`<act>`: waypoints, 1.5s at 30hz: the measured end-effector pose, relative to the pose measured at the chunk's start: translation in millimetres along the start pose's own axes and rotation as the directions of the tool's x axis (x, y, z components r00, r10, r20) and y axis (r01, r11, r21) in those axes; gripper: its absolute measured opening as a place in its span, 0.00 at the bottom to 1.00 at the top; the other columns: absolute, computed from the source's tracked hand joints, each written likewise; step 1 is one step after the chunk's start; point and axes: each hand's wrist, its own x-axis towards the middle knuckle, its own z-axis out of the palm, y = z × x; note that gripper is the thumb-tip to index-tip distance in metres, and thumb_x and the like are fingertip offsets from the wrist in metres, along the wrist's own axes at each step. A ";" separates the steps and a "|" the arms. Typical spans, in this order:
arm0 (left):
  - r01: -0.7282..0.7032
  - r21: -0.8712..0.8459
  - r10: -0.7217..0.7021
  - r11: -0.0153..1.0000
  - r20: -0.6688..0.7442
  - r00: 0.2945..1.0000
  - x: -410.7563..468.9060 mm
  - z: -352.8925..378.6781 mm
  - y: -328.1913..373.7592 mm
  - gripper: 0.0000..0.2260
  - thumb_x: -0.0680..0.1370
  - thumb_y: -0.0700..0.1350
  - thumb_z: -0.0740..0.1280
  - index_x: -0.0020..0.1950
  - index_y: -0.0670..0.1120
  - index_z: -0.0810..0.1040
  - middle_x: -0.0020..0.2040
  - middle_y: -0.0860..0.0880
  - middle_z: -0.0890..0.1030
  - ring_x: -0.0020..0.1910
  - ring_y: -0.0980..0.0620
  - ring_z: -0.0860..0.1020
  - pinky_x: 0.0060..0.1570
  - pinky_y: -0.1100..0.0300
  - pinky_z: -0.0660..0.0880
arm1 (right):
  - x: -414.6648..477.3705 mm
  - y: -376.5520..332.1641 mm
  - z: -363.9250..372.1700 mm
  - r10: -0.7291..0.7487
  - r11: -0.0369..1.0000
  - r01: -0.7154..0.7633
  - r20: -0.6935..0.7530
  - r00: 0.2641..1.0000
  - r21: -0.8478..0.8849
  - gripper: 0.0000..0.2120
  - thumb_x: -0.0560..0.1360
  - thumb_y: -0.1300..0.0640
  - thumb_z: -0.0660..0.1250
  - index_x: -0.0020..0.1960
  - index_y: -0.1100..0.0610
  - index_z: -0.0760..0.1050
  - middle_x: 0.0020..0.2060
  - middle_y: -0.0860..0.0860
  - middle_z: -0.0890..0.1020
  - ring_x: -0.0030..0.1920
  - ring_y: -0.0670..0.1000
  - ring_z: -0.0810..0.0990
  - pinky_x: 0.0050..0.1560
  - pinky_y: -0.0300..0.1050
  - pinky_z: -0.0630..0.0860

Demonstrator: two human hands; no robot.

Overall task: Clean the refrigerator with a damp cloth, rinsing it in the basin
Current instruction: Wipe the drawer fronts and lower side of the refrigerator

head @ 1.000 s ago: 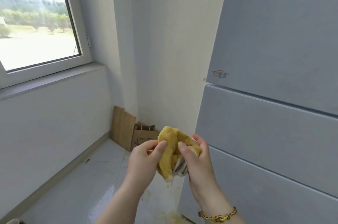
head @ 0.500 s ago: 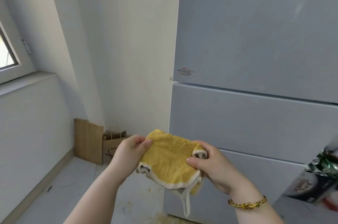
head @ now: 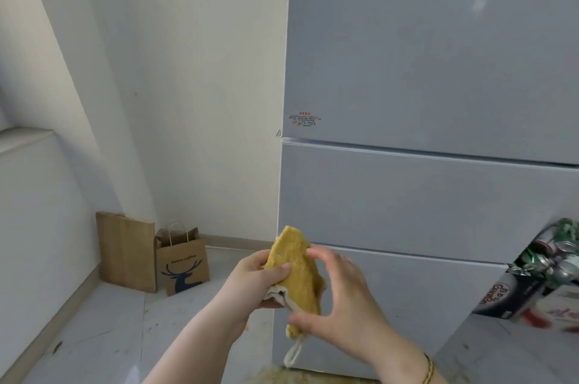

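I have the yellow cloth (head: 296, 267) up in front of me, low and just left of the refrigerator (head: 423, 195) corner, not yet touching its grey front. My left hand (head: 255, 282) grips it firmly, thumb pressed across the near face and fingers curled behind. My right hand (head: 341, 302) arches wide over the far side, thumb at the lower end and fingertips at the upper edge. It is blurred, so I cannot tell whether it pinches the cloth or only touches it. I judge this as folding the cloth into a pad before wiping. To do it well, I would fold it flat with the white hem and the hanging loop (head: 293, 354) tucked inside, so only the yellow pile meets the door. I would then start high on the door and work down in overlapping passes. No basin is in view, so rinsing means turning away. A paper bag (head: 183, 261) stands by the far wall to the left.
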 end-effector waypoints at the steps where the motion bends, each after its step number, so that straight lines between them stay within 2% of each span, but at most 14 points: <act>1: -0.001 -0.008 0.001 1.000 0.019 1.000 5.1 4.1 -1.2 0.06 0.77 0.41 0.63 0.51 0.44 0.78 0.38 0.47 0.83 0.35 0.53 0.81 0.35 0.62 0.77 | 2.4 3.3 8.4 0.015 0.996 -0.010 0.050 0.999 -0.088 0.43 0.64 0.40 0.70 0.71 0.44 0.50 0.63 0.33 0.51 0.62 0.35 0.51 0.69 0.36 0.50; 3: 0.008 0.008 -0.009 1.000 0.047 0.999 15.3 12.9 -6.3 0.07 0.79 0.44 0.60 0.50 0.45 0.78 0.41 0.47 0.82 0.38 0.53 0.81 0.39 0.63 0.78 | 7.2 15.7 26.6 0.035 0.997 -0.035 -0.004 0.999 -0.074 0.42 0.69 0.45 0.69 0.73 0.47 0.45 0.68 0.37 0.51 0.68 0.39 0.55 0.69 0.36 0.55; 7: 0.105 0.021 -0.107 0.994 0.064 0.992 35.4 30.6 -31.7 0.14 0.79 0.53 0.56 0.51 0.47 0.78 0.49 0.45 0.83 0.49 0.51 0.80 0.53 0.58 0.76 | -0.2 52.1 44.9 0.160 0.968 -0.125 -0.156 0.975 0.216 0.29 0.75 0.64 0.62 0.65 0.40 0.54 0.61 0.38 0.65 0.63 0.42 0.69 0.53 0.21 0.63; 11: 0.159 0.071 -0.151 0.985 -0.104 0.983 67.0 40.6 -53.3 0.15 0.80 0.50 0.55 0.54 0.44 0.77 0.43 0.48 0.81 0.42 0.52 0.78 0.45 0.61 0.73 | -15.7 87.1 38.4 0.378 0.870 -0.274 -0.196 0.905 0.411 0.21 0.75 0.67 0.61 0.59 0.43 0.68 0.49 0.39 0.76 0.52 0.43 0.76 0.44 0.20 0.67; 13: 0.163 0.091 -0.138 0.982 -0.241 0.961 93.4 44.1 -58.8 0.13 0.79 0.43 0.58 0.62 0.41 0.72 0.51 0.45 0.78 0.44 0.50 0.75 0.45 0.60 0.70 | -16.0 107.4 25.5 0.498 0.806 -0.343 -0.241 0.833 0.482 0.19 0.76 0.67 0.60 0.54 0.43 0.69 0.45 0.39 0.77 0.46 0.44 0.77 0.39 0.22 0.69; 16: 0.143 0.116 -0.096 0.983 -0.343 0.935 127.8 44.8 -58.2 0.22 0.78 0.37 0.61 0.71 0.41 0.61 0.68 0.43 0.68 0.63 0.44 0.70 0.53 0.59 0.64 | -10.0 123.7 0.6 0.617 0.735 -0.372 -0.333 0.713 0.567 0.20 0.76 0.67 0.58 0.59 0.44 0.67 0.46 0.46 0.78 0.38 0.42 0.75 0.36 0.36 0.71; 18: 0.140 0.105 -0.093 0.985 -0.365 0.926 153.0 44.7 -60.4 0.23 0.77 0.34 0.60 0.71 0.40 0.59 0.69 0.42 0.66 0.62 0.44 0.69 0.51 0.60 0.62 | -0.6 136.4 -14.3 0.663 0.708 -0.332 -0.423 0.618 0.624 0.22 0.77 0.66 0.57 0.69 0.50 0.63 0.53 0.48 0.74 0.39 0.45 0.73 0.39 0.38 0.68; 22: 0.166 0.094 -0.129 0.982 -0.318 0.939 190.4 32.4 -71.7 0.22 0.75 0.32 0.62 0.68 0.42 0.64 0.62 0.44 0.71 0.57 0.47 0.69 0.51 0.60 0.62 | 32.5 153.4 -38.7 0.708 0.678 -0.247 -0.523 0.475 0.692 0.20 0.79 0.64 0.56 0.70 0.56 0.61 0.53 0.49 0.72 0.43 0.48 0.73 0.31 0.28 0.67; 26: 0.176 0.145 -0.140 0.974 -0.230 0.963 214.9 12.3 -81.3 0.18 0.74 0.28 0.62 0.61 0.41 0.70 0.54 0.47 0.72 0.55 0.47 0.71 0.52 0.60 0.63 | 67.9 159.1 -40.8 0.679 0.694 -0.316 -0.443 0.585 0.646 0.18 0.79 0.64 0.56 0.67 0.54 0.64 0.49 0.50 0.73 0.44 0.50 0.74 0.39 0.40 0.73; 28: 0.197 0.209 -0.166 0.958 -0.157 0.974 225.2 1.3 -84.1 0.18 0.74 0.29 0.63 0.62 0.38 0.71 0.55 0.46 0.75 0.53 0.49 0.72 0.53 0.59 0.65 | 80.2 159.1 -38.2 0.676 0.687 -0.345 -0.387 0.627 0.639 0.20 0.78 0.65 0.56 0.68 0.53 0.63 0.55 0.51 0.74 0.54 0.54 0.75 0.50 0.51 0.77; 31: 0.203 0.389 -0.154 0.899 -0.154 0.976 239.5 -15.8 -91.2 0.17 0.73 0.34 0.66 0.62 0.39 0.72 0.60 0.44 0.76 0.58 0.46 0.73 0.59 0.55 0.69 | 88.3 161.6 -37.3 0.698 0.635 -0.358 -0.309 0.646 0.685 0.25 0.78 0.68 0.55 0.71 0.50 0.60 0.58 0.49 0.72 0.48 0.50 0.75 0.32 0.42 0.73; 33: 0.180 0.487 -0.109 0.855 -0.171 0.979 245.1 -21.1 -95.2 0.18 0.73 0.38 0.68 0.61 0.40 0.72 0.58 0.46 0.77 0.55 0.47 0.74 0.55 0.55 0.70 | 86.0 162.6 -39.6 0.707 0.614 -0.378 -0.271 0.653 0.693 0.25 0.78 0.69 0.54 0.70 0.49 0.60 0.56 0.48 0.72 0.41 0.45 0.73 0.28 0.39 0.67; 38: 0.093 0.665 0.034 0.741 -0.176 0.984 251.7 -19.9 -99.4 0.13 0.75 0.42 0.67 0.58 0.41 0.74 0.50 0.46 0.77 0.46 0.49 0.71 0.45 0.60 0.64 | 81.6 167.2 -45.0 0.702 0.642 -0.417 -0.274 0.658 0.643 0.26 0.77 0.70 0.53 0.68 0.46 0.62 0.54 0.50 0.73 0.46 0.51 0.72 0.43 0.43 0.70; 45: 0.104 0.622 0.002 0.776 -0.168 0.986 221.2 -20.6 -107.3 0.11 0.73 0.43 0.70 0.51 0.46 0.69 0.46 0.46 0.74 0.44 0.49 0.71 0.39 0.62 0.66 | 77.0 168.1 -55.5 0.664 0.699 -0.470 -0.246 0.706 0.539 0.28 0.76 0.71 0.52 0.71 0.47 0.59 0.53 0.50 0.72 0.50 0.55 0.72 0.46 0.45 0.71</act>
